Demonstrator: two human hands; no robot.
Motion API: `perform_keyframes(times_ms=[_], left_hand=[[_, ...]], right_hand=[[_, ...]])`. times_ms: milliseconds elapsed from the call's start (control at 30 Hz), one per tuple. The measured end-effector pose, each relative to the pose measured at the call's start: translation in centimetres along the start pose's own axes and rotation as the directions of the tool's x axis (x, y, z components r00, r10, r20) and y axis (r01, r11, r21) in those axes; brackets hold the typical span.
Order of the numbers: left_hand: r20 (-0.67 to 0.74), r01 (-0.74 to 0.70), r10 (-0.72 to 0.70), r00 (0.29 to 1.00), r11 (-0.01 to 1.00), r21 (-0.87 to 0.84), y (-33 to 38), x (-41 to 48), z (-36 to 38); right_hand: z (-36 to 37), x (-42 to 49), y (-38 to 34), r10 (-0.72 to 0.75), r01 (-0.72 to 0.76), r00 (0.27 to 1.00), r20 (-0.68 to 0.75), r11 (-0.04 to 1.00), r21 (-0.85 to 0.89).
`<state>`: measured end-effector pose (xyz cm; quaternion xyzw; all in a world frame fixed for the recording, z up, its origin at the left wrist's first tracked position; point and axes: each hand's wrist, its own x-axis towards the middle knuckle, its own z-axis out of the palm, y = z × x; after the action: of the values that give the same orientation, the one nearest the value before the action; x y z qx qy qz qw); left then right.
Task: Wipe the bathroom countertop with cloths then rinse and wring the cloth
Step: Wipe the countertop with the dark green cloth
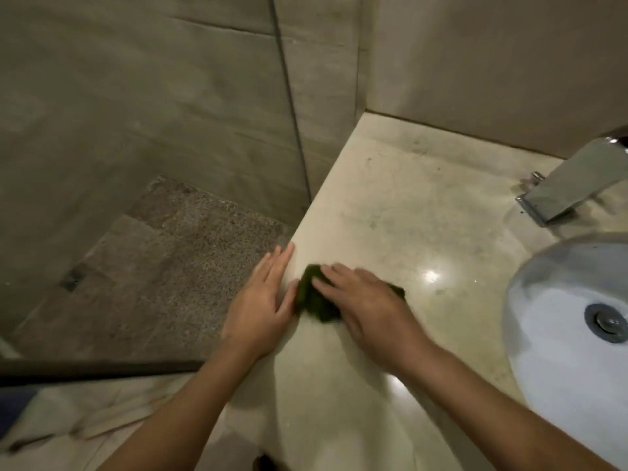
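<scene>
down on the pale stone countertop [401, 198], near its left edge, the right hand [367, 300] lies flat on a dark green cloth [314, 297], fingers stretched out and slightly spread, pressing it to the surface rather than clutching it. the left hand [261, 300] rests open at the counter's edge, fingers straight and close together, thumb just beside the cloth. a white basin [557, 334] sits to the right, with a chrome faucet [571, 181] behind it.
</scene>
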<state>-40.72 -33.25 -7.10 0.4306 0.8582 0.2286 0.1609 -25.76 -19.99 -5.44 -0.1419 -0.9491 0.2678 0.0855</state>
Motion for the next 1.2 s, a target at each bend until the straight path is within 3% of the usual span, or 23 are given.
perform_keyframes(times_ms=[100, 233, 333, 433, 533, 667, 833, 967, 1100, 1200], left_hand=[[-0.016, -0.010, 0.010, 1.000, 0.999, -0.034, 0.0, -0.2, -0.1], [-0.064, -0.003, 0.001, 0.998, 1.000, -0.023, -0.2, 0.3, 0.3], [-0.096, 0.050, -0.051, 0.994, 0.999, -0.014, -0.2, 0.2, 0.5], [-0.095, 0.056, -0.056, 0.994, 0.998, 0.002, 0.0, 0.0, 0.2], [-0.092, 0.047, -0.047, 0.995, 0.999, 0.000, 0.1, 0.2, 0.1], [-0.105, 0.044, -0.048, 0.993, 0.998, -0.039, 0.2, 0.2, 0.0], [-0.191, 0.082, -0.105, 0.976, 0.988, -0.128, 0.5, -0.3, -0.6], [-0.231, 0.155, -0.181, 0.956, 0.980, -0.125, 0.1, -1.1, -1.2], [-0.153, 0.179, -0.189, 0.970, 0.981, -0.073, -1.4, -4.8, -1.7], [-0.103, 0.191, -0.189, 0.977, 0.982, 0.009, -1.5, -6.8, -1.0]], right_hand=[[-1.4, -4.2, 2.3, 0.032, -0.031, 0.999, -0.035, 0.999, 0.020], [-2.1, 2.0, 5.9, 0.226, -0.226, 0.955, -0.194, 0.974, 0.023], [0.8, 5.3, 2.5, 0.141, -0.137, 0.979, -0.149, 0.990, 0.032], [1.1, 0.6, 0.8, 0.000, 0.000, 1.000, -0.006, 1.000, 0.020], [-2.0, -2.7, 4.1, 0.093, -0.090, 0.991, -0.091, 0.995, 0.041], [-1.7, 3.8, 5.3, 0.252, -0.253, 0.945, -0.208, 0.967, 0.025], [1.3, 2.5, -0.2, 0.037, -0.037, 0.999, 0.002, 0.998, 0.050], [-1.4, -2.3, 2.8, 0.094, -0.090, 0.994, -0.050, 0.993, 0.077], [-0.6, 3.9, 3.7, 0.219, -0.214, 0.956, -0.193, 0.976, 0.046], [1.7, 5.2, -0.6, 0.109, -0.101, 0.989, -0.102, 0.992, 0.076]])
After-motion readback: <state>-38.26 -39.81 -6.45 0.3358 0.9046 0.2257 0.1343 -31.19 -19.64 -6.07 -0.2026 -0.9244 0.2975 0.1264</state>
